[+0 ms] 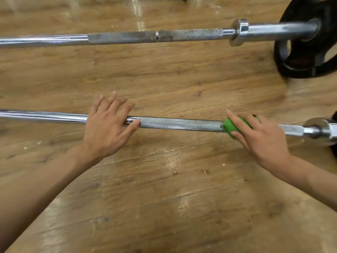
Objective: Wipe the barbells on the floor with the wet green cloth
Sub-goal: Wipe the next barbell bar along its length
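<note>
On the scuffed wood floor point(164, 198) lie two barbells point(178, 124).

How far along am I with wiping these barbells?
Done: nothing certain, though the near barbell looks shiny. In hand: your right hand grips the green cloth round that bar beside its knurled stretch; your left hand rests on it. Left: the far barbell, its knurling dull and spotted.
</note>
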`<state>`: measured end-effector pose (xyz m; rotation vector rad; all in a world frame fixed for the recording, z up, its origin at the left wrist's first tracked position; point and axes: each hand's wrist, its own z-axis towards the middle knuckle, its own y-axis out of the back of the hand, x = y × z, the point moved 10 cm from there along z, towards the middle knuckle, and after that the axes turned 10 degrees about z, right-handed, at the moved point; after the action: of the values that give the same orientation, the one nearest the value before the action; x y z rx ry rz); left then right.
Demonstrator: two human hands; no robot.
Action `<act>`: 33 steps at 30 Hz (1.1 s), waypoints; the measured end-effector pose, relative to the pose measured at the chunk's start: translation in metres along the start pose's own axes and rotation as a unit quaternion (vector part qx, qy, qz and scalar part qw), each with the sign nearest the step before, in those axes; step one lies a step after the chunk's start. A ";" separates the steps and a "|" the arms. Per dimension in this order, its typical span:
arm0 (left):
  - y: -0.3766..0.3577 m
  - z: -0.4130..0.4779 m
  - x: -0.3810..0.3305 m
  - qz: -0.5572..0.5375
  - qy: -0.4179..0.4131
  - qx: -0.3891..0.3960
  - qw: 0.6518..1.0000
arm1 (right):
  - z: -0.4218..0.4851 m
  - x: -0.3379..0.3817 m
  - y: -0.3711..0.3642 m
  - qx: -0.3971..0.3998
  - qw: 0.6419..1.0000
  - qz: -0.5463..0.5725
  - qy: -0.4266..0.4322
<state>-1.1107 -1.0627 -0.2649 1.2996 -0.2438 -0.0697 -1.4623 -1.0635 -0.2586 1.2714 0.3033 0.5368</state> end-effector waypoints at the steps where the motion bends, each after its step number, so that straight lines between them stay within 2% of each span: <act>1: 0.001 0.001 0.000 0.004 0.002 -0.003 1.000 | 0.013 0.011 -0.006 0.005 1.000 -0.002 -0.023; 4: 0.005 0.004 0.001 0.011 -0.002 -0.006 1.000 | 0.068 0.084 -0.020 0.009 0.999 0.011 -0.033; 7: 0.002 0.005 0.003 0.016 -0.009 0.006 1.000 | 0.111 0.161 -0.050 0.071 0.997 0.014 -0.016; 8: 0.001 0.004 0.003 0.018 -0.014 0.012 1.000 | 0.118 0.172 -0.052 0.070 0.997 0.020 -0.010; 10: 0.000 0.004 0.003 0.020 -0.024 0.021 0.999 | 0.118 0.172 -0.045 0.053 0.998 0.026 0.018; 13: 0.000 0.002 0.004 0.010 -0.023 0.024 0.999 | 0.075 0.125 -0.037 0.033 0.996 0.036 0.074; 16: 0.003 -0.001 0.001 -0.007 -0.019 0.006 1.000 | 0.028 0.051 -0.015 0.023 0.999 0.025 0.040; 19: 0.007 -0.005 -0.003 -0.007 -0.015 -0.014 1.000 | 0.000 0.018 -0.009 0.028 1.000 -0.006 0.004; 21: 0.009 -0.007 -0.004 -0.005 -0.019 -0.017 1.000 | 0.007 0.030 -0.010 0.033 0.999 -0.018 -0.024; 24: 0.011 -0.007 -0.005 -0.001 -0.026 -0.007 1.000 | 0.061 0.106 -0.020 0.045 0.999 -0.010 0.001; 28: 0.008 -0.008 -0.001 0.006 -0.052 0.042 0.998 | 0.118 0.191 -0.058 0.160 0.985 0.058 0.029; 30: 0.005 -0.009 0.002 -0.007 -0.050 0.082 0.995 | 0.121 0.199 -0.053 0.116 0.989 0.060 0.062; 33: 0.001 -0.015 0.000 -0.019 -0.036 0.142 0.989 | 0.110 0.186 -0.054 0.069 0.993 0.061 0.069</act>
<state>-1.1074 -1.0486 -0.2679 1.5879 -0.2981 -0.1178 -1.2395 -1.0641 -0.2656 1.3957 0.3844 0.7204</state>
